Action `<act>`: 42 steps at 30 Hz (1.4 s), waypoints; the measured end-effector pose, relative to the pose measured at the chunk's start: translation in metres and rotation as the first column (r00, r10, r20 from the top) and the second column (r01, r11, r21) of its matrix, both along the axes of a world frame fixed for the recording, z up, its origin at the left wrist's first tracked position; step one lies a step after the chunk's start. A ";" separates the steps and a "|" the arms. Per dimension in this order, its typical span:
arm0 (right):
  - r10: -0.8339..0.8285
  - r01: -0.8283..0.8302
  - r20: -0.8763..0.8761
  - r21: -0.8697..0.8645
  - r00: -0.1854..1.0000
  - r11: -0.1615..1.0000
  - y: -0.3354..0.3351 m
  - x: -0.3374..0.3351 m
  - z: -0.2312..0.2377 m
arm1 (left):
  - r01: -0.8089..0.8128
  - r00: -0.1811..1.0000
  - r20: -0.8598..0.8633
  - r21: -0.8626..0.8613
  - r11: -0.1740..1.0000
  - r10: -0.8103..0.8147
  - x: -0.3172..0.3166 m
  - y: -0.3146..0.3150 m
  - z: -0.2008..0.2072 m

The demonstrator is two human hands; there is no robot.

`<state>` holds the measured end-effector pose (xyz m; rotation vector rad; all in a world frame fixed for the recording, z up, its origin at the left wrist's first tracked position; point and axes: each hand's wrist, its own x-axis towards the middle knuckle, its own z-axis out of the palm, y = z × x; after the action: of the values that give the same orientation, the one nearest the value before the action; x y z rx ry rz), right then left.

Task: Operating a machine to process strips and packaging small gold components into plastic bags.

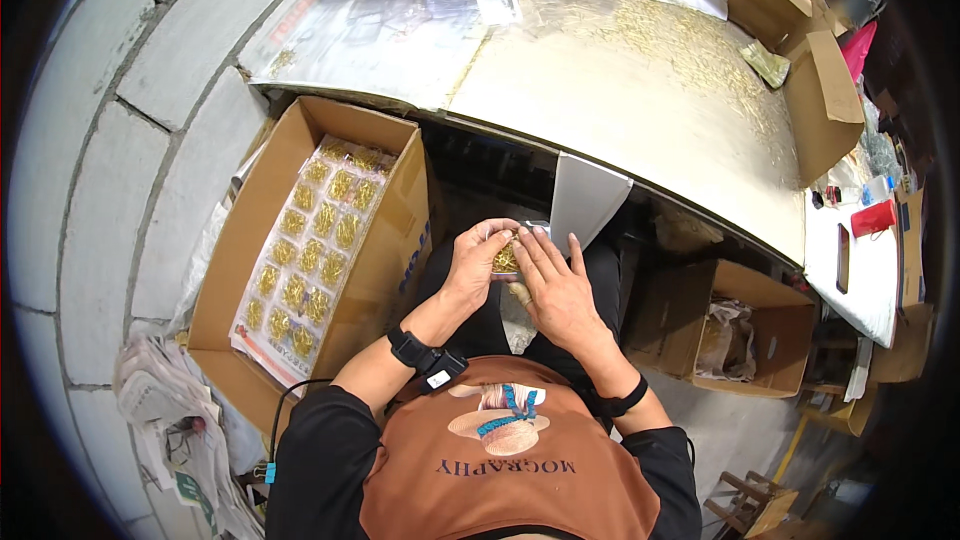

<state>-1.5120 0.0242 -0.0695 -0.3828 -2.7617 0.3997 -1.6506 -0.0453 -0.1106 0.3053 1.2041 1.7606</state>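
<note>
In front of my lap, between my two hands, is a small clear plastic box [507, 259] full of thin gold-coloured metal pieces. My left hand [474, 262] grips it from the left, fingers curled around its edge. Over its right side lie the long fingers of my right hand [552, 285], pressed against it, with the covered thumb at the lower edge. These fingers hide part of the box. To the left, a large open cardboard carton [398, 195] holds rows of similar filled boxes [311, 256] on a printed sheet.
Ahead runs a pale worktable [590, 80] with loose gold pieces scattered over its right part. Empty clear plastic cases [450, 0] are heaped at its far side. A cardboard box [765, 325] with plastic film stands at lower right. Crumpled plastic bags [165, 390] lie by the left wall.
</note>
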 end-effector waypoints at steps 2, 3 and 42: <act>-0.014 0.014 -0.001 0.015 1.000 1.000 -0.004 -0.001 0.002 | 0.004 1.000 0.003 -0.031 1.000 -0.004 -0.004 -0.003 0.003; -0.034 0.034 -0.005 0.030 0.999 0.999 -0.005 -0.001 0.003 | 0.014 1.000 0.005 -0.062 0.998 -0.013 -0.005 -0.004 0.006; 0.015 -0.015 0.008 -0.008 1.000 1.000 0.003 0.021 0.000 | 0.108 0.992 0.065 0.010 0.994 -0.108 0.010 0.003 0.009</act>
<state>-1.4914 0.0268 -0.0697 -0.3664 -2.7733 0.4137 -1.6402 -0.0426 -0.1020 0.3088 1.1148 1.6690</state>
